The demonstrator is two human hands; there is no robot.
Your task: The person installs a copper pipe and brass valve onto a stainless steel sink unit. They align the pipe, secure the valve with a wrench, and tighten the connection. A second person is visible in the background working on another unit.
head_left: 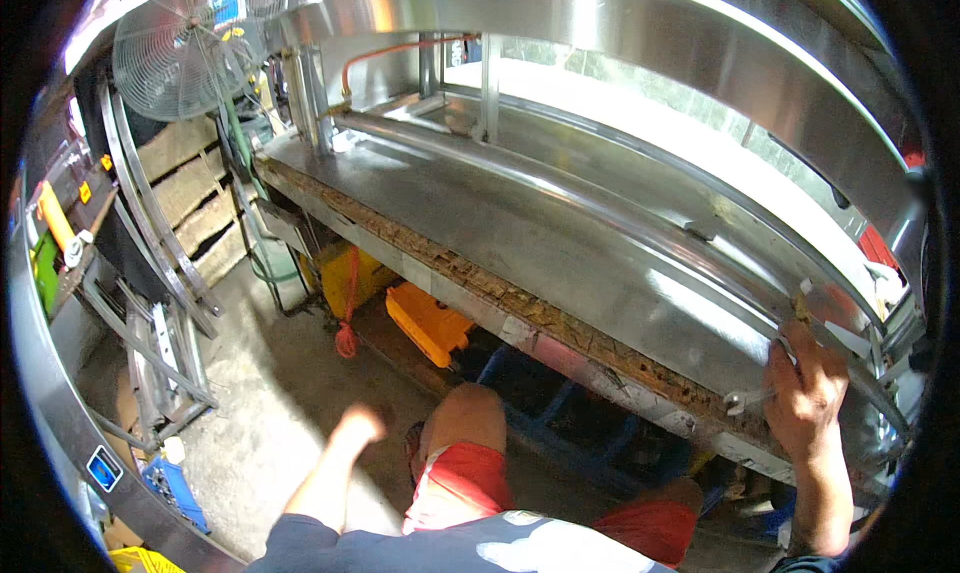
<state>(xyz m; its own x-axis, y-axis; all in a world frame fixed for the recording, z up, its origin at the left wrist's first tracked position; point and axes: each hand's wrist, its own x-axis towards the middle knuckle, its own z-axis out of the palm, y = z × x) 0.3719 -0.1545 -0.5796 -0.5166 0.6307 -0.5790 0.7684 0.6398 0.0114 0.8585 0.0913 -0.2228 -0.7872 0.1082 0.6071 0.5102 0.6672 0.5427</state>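
Your right hand [806,388] clamped on wrench [752,398] at steel surface [560,263] near edge; left hand [355,425] free, blurred, grip unclear. Wrench may slip, knuckles hit sharp edge.

A small silvery wrench [750,398] is gripped at one end; its ring end is pointed left; it is laid near the steel counter's front edge.

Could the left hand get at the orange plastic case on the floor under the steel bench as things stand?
Probably yes: the left hand hangs free and blurred above bare concrete, and nothing visible stands between it and the orange plastic case, though the person's bent knee sits close beside that path.
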